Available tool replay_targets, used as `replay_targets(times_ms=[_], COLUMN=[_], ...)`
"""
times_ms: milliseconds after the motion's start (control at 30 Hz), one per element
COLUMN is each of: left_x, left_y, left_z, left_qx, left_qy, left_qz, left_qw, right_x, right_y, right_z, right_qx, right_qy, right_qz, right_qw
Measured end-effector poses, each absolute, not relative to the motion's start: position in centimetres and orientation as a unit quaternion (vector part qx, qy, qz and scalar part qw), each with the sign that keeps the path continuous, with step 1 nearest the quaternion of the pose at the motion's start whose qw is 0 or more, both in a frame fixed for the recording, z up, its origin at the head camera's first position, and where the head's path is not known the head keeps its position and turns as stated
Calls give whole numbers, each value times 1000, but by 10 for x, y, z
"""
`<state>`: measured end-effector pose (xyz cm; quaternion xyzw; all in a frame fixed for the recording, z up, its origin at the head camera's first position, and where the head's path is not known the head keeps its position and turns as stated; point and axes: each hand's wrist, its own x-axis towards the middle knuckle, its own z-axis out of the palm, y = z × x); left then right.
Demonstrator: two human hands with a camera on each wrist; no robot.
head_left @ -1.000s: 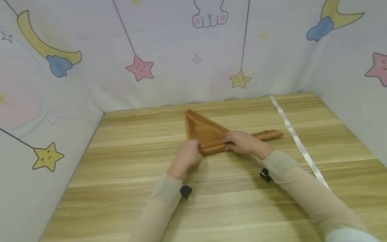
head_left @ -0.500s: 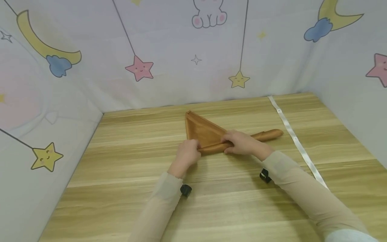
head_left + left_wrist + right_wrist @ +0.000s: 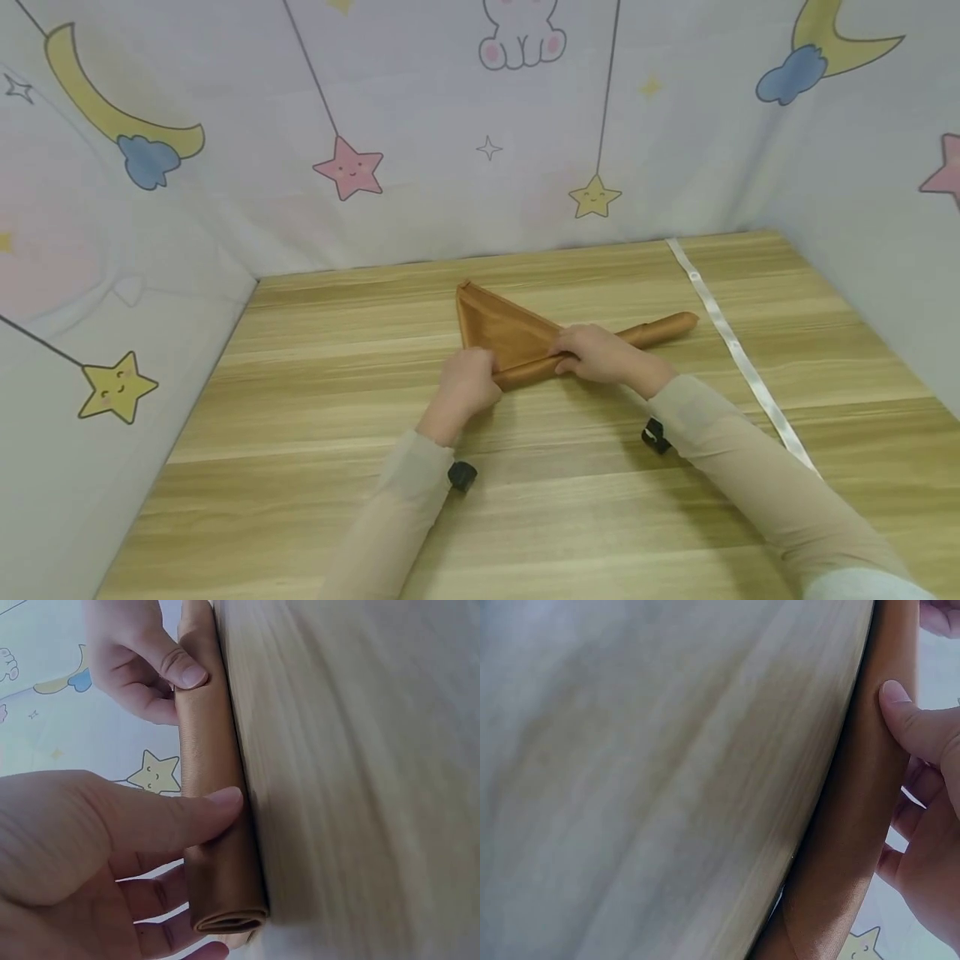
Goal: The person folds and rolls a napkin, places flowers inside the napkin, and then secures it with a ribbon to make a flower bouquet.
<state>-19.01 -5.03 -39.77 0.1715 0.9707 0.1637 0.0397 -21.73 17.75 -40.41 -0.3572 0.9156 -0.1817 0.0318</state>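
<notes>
Together, the left hand (image 3: 467, 387) and right hand (image 3: 600, 354) pinch the rolled edge (image 3: 212, 750) of the brown cloth (image 3: 501, 327) on the surface (image 3: 562, 517), fingers (image 3: 150, 898) partly hidden, seemingly curled behind.

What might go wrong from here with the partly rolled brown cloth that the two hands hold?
The shiny brown cloth roll might loosen at its right end, which extends unheld past the right hand. Its unrolled triangular flap could crease or skew, since its far tip is unheld.
</notes>
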Motion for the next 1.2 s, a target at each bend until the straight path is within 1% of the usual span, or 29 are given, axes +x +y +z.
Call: replay_targets(times_ms=[133, 267, 400, 500, 667, 867, 1067, 1200], left_x=[-190, -190, -191, -191, -190, -187, -187, -189], left_y=[-51, -52, -53, -54, -54, -54, -55, -55], left_z=[-398, -398, -399, -399, -396, -394, -396, -395], left_qx=[169, 160, 151, 149, 154, 173, 166, 160], left_qy=[968, 966, 963, 962, 963, 965, 965, 965], left_qz=[180, 196, 212, 219, 210, 192, 199, 203], left_qw=[36, 48, 61, 66, 63, 45, 36, 48], right_x=[-217, -215, -215, -216, -215, -215, -214, -214], right_y=[176, 177, 179, 179, 178, 177, 176, 176], right_z=[-403, -402, -403, -405, -407, -407, -404, -405], right_qx=[-334, -333, -351, -371, -385, -369, -346, -345], right_qy=[918, 918, 915, 911, 909, 917, 922, 922], right_qz=[-203, -204, -191, -177, -159, -148, -172, -176], right_qw=[59, 70, 54, 25, -6, 3, 25, 27])
